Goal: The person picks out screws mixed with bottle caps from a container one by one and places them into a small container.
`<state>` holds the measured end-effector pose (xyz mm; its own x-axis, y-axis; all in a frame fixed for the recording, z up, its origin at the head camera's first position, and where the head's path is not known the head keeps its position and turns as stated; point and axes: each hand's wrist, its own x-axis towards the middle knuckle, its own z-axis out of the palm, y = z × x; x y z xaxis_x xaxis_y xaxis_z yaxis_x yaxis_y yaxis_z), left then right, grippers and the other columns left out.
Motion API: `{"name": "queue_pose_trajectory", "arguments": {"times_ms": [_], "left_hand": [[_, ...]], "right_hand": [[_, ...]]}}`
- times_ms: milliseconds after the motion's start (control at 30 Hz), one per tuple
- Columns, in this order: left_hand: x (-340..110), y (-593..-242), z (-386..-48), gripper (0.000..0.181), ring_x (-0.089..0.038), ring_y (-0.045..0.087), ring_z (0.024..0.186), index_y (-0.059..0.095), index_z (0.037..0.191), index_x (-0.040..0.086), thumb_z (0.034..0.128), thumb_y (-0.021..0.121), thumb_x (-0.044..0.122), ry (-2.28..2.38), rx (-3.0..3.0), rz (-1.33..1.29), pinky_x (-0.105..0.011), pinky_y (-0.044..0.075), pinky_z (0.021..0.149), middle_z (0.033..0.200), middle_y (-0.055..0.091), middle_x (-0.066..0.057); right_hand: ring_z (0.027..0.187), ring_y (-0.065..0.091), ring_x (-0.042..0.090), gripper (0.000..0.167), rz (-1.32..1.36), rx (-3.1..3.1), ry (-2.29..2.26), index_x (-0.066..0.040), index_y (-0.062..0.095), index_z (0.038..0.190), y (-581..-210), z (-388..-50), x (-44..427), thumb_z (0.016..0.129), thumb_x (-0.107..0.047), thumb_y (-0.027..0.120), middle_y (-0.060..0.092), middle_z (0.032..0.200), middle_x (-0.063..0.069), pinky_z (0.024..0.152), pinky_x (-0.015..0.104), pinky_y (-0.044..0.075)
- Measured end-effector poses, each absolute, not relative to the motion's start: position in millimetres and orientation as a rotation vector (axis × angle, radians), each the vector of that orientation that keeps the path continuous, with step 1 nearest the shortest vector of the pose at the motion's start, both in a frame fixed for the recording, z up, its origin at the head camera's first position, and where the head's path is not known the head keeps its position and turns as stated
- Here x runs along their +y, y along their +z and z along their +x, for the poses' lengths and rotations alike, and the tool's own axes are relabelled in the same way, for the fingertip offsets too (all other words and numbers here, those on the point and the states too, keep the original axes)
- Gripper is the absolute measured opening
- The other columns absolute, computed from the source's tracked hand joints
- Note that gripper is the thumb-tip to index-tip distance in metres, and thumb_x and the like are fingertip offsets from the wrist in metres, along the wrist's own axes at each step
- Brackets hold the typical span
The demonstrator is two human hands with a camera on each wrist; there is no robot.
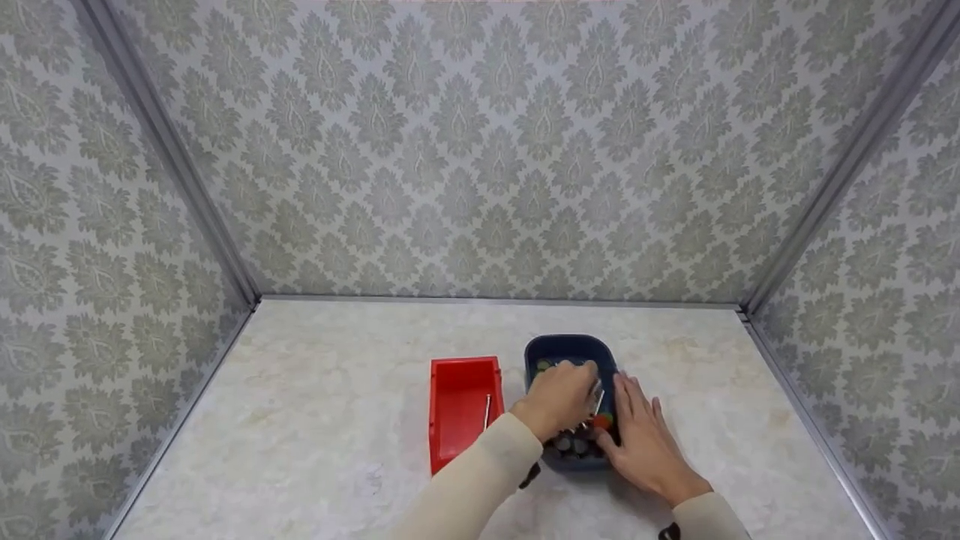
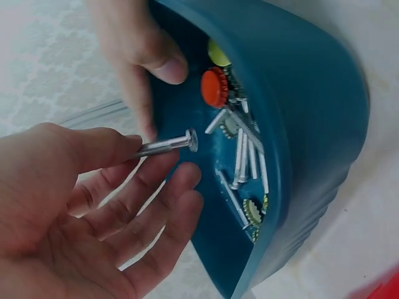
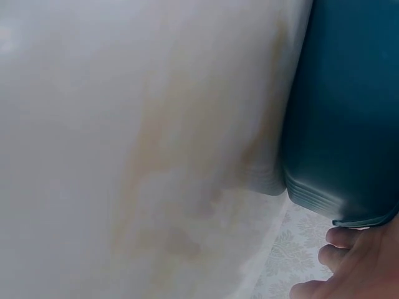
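My left hand (image 1: 564, 397) is over the dark blue plastic bin (image 1: 566, 343). Between thumb and forefinger it pinches a silver bolt (image 2: 163, 147), head pointing into the bin, while the other fingers are loosely spread. Below it, inside the bin, lie several bolts (image 2: 242, 152), an orange bottle cap (image 2: 214, 87) and a yellow-green cap (image 2: 218, 53). My right hand (image 1: 646, 444) holds the bin's right rim, thumb inside and fingers along the outer wall. The right wrist view catches only part of that hand beside the bin wall (image 3: 349, 112).
To the left of the blue bin stands a red bin (image 1: 459, 405) with a thin silver bolt (image 1: 487, 409) leaning inside it; my left forearm covers its near right corner. Both rest on a pale marbled table (image 1: 322, 405), enclosed by patterned walls (image 1: 465, 150) at the back and sides.
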<state>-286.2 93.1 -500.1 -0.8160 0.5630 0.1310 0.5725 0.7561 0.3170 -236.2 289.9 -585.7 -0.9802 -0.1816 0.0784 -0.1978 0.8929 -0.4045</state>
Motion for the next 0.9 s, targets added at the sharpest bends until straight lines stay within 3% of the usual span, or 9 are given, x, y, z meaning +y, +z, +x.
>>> {"name": "queue_pose_trajectory", "arguments": {"times_ms": [333,600,767,900], "left_hand": [[67.9,-489.5,-282.2,0.01,-0.015,0.075,0.085,0.077,0.118,0.005,0.1114,0.077,0.012,-0.807,-2.885,-0.892,-0.026,0.069,0.084,0.102,0.081,-0.008],[51.3,-485.6,-279.4,0.016,-0.021,0.076,0.097,0.08,0.124,0.004,0.1107,0.076,0.011,-0.897,-2.858,-0.823,-0.034,0.072,0.094,0.114,0.082,-0.013],[37.0,-486.0,-276.7,0.01,-0.018,0.07,0.09,0.081,0.115,0.003,0.1092,0.075,0.008,-0.884,-2.826,-0.794,-0.027,0.066,0.082,0.104,0.079,-0.012],[23.1,-486.3,-276.8,0.013,-0.018,0.071,0.091,0.082,0.119,0.0,0.1081,0.076,0.006,-0.973,-2.823,-0.735,-0.027,0.068,0.084,0.109,0.081,-0.014]], "right_hand": [[0.18,0.017,0.054,0.099,0.291,-3.012,0.645,0.001,0.012,0.185,-588.1,-237.1,290.5,0.115,-0.041,0.067,0.016,0.193,0.03,0.14,0.084,0.015],[0.18,0.018,0.054,0.099,0.281,-3.013,0.619,0.003,0.013,0.185,-586.6,-238.1,291.0,0.114,-0.039,0.068,0.018,0.192,0.032,0.14,0.084,0.017],[0.18,0.021,0.054,0.097,0.281,-2.99,0.64,0.004,0.015,0.184,-587.3,-235.5,290.0,0.114,-0.04,0.067,0.021,0.191,0.033,0.14,0.084,0.018],[0.18,0.02,0.054,0.098,0.276,-3.002,0.64,0.004,0.014,0.184,-587.8,-236.1,288.8,0.115,-0.041,0.066,0.019,0.191,0.034,0.141,0.083,0.016]]}}
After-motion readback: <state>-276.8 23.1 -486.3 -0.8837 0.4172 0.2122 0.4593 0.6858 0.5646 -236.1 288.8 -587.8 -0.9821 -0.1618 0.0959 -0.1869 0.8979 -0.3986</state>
